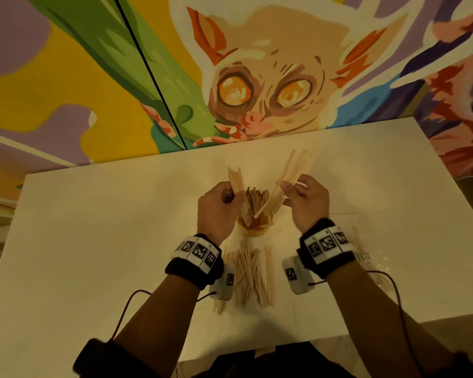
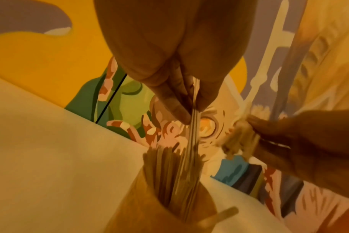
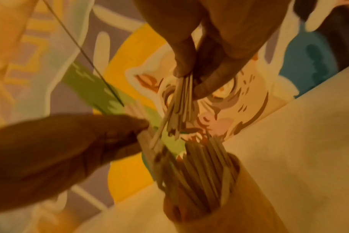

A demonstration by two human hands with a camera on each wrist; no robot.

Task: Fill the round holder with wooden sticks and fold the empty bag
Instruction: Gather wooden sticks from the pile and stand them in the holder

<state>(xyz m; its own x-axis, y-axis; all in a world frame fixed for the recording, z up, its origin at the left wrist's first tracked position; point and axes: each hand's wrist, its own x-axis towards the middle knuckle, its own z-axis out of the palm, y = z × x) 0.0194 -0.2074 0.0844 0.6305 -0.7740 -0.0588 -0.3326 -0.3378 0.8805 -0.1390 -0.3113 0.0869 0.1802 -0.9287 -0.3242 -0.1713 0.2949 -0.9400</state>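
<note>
Here each hand [image 1: 216, 207] [image 1: 307, 201] seemingly pinches sticks [image 1: 236, 179] above the holder [image 1: 253, 226].

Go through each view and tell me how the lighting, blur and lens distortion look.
Head view: dim, warm yellow light; wide-angle bend splays the table edges and mural; both hands and the round holder fairly sharp. Left wrist view: orange cast, left hand dark and shadowed, holder's near rim soft. Right wrist view: blurriest, right hand and its wooden sticks smeared, the mural bowed.

A white table [image 1: 93, 241] fills the foreground, and behind it rises a bright mural [image 1: 271, 77] of a big-eyed animal, with green, yellow and purple shapes spreading alongside.
</note>
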